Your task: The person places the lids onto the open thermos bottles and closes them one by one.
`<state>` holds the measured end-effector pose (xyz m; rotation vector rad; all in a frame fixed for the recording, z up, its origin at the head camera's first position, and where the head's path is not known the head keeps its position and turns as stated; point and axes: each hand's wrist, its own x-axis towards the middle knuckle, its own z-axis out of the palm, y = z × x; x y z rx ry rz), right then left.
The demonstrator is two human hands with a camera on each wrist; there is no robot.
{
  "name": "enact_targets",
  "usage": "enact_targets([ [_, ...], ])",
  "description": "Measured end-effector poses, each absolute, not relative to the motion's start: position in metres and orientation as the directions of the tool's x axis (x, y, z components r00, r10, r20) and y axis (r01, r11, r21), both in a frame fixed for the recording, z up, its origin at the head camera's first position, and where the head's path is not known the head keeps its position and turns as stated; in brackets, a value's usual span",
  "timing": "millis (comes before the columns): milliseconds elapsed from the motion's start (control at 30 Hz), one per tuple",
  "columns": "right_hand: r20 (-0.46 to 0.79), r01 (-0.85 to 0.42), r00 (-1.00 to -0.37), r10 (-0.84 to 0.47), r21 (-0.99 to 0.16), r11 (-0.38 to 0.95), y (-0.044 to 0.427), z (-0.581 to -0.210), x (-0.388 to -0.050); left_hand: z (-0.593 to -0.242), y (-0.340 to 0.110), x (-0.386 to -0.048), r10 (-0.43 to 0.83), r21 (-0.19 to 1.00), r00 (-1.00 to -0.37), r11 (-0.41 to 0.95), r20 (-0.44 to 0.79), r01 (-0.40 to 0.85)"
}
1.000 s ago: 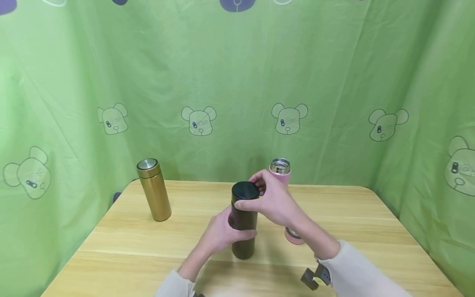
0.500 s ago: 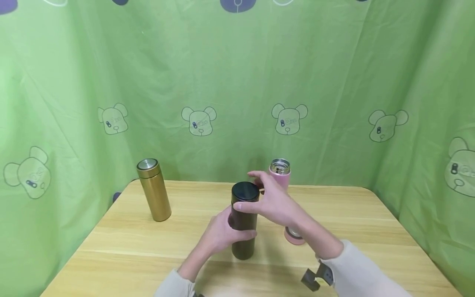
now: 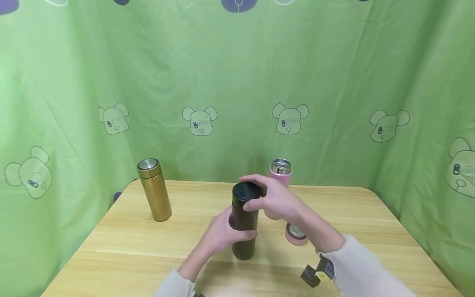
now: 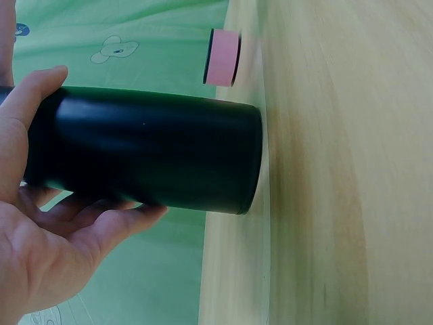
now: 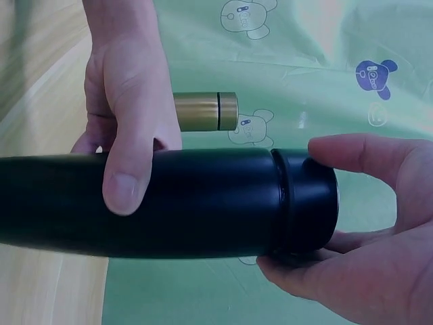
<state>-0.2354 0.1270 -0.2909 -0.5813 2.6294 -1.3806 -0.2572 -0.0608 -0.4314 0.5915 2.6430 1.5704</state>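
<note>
A black thermos bottle (image 3: 245, 225) stands upright on the table in the head view. My left hand (image 3: 219, 233) grips its body, with the thumb across the front; in the left wrist view the fingers pass under the dark body (image 4: 155, 149). My right hand (image 3: 276, 198) holds the thermos's black lid (image 3: 246, 194) between thumb and fingers. The right wrist view shows a narrow groove between the lid (image 5: 308, 200) and the body. Behind the right hand stands a pink thermos (image 3: 281, 173) with its metal mouth uncovered. A pink lid (image 3: 295, 235) lies to the right of the black bottle.
A gold thermos (image 3: 156, 192) with its lid on stands at the table's left side. The wooden table (image 3: 122, 251) ends at a green curtain (image 3: 237, 82) printed with bear heads. A small dark device (image 3: 315, 274) sits at the right sleeve cuff.
My right hand has turned about the black lid: its thumb has moved right and its index finger left. More of the pink lid shows. The left hand and black thermos have stayed put.
</note>
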Motion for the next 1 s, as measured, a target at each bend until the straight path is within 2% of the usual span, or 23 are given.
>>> enact_targets([
  [400, 0.099, -0.282, -0.932, -0.349, -0.804, 0.523, 0.126, -0.294, -0.234, -0.431, -0.059, -0.256, 0.317, 0.854, -0.934, 0.426, 0.168, 0.298],
  [1000, 0.273, -0.356, -0.934, -0.228, -0.726, 0.589, 0.114, -0.304, -0.228, -0.43, -0.06, -0.253, 0.32, 0.846, -0.929, 0.428, 0.187, 0.317],
])
